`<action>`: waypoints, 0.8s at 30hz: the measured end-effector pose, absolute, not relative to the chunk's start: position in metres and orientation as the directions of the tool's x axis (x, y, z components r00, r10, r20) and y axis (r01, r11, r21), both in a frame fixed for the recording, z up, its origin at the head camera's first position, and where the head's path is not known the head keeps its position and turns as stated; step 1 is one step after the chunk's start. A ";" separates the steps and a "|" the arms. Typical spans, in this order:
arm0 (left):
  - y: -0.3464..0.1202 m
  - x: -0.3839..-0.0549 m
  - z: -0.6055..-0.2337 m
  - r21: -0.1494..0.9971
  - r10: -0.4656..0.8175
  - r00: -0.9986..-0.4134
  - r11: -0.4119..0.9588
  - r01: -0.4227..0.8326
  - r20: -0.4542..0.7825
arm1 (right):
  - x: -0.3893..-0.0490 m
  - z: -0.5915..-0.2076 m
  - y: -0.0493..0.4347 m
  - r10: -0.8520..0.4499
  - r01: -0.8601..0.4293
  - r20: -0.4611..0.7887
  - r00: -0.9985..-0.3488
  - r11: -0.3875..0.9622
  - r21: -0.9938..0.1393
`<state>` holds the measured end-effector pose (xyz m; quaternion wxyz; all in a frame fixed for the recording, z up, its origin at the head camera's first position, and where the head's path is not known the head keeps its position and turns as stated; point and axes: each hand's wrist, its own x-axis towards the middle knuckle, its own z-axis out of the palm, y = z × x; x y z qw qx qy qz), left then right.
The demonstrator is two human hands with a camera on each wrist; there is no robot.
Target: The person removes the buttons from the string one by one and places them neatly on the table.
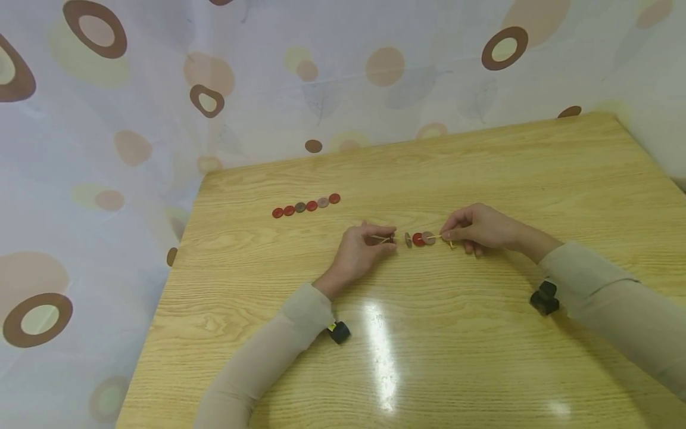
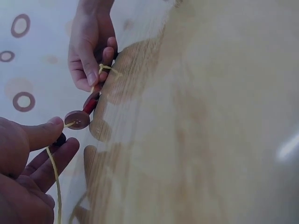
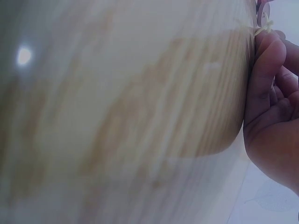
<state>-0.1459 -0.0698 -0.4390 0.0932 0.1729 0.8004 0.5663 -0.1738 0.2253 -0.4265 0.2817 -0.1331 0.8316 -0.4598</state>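
Note:
A yellow string [image 2: 55, 172] runs between both hands above the table, with several buttons threaded on it. In the head view a red button [image 1: 418, 239] and a pinkish button [image 1: 429, 238] overlap, and a grey-brown button [image 1: 408, 239] stands edge-on to their left. My left hand [image 1: 360, 251] pinches a dark button [image 2: 60, 139] on the string between thumb and fingers; the string's loose length trails past the palm. At the other end my right hand [image 1: 481, 227] pinches the string beside its knotted tip [image 3: 267, 25]. The right wrist view shows only part of this hand.
Farther back on the left lies a slanted row of loose buttons, including a red button [image 1: 334, 198], a pale pink button [image 1: 323, 202] and a grey button [image 1: 300, 207]. The wooden table [image 1: 257, 262] meets a patterned curtain [image 1: 343, 77] behind.

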 end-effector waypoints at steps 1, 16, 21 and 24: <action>-0.070 -0.145 -0.439 0.942 0.379 -0.925 0.297 0.157 0.035 | -0.174 -0.426 0.225 -0.480 0.039 -0.347 -0.806 0.542 -0.839; -0.076 -0.144 -0.440 0.960 0.346 -0.938 0.268 0.082 -0.016 | -0.174 -0.427 0.225 -0.472 0.049 -0.359 -0.805 0.550 -0.834; -0.079 -0.146 -0.441 0.963 0.342 -0.940 0.259 0.077 -0.017 | -0.175 -0.428 0.225 -0.467 0.051 -0.362 -0.807 0.555 -0.831; -0.081 -0.146 -0.441 0.962 0.342 -0.939 0.264 0.076 -0.020 | -0.175 -0.428 0.225 -0.467 0.054 -0.362 -0.807 0.553 -0.832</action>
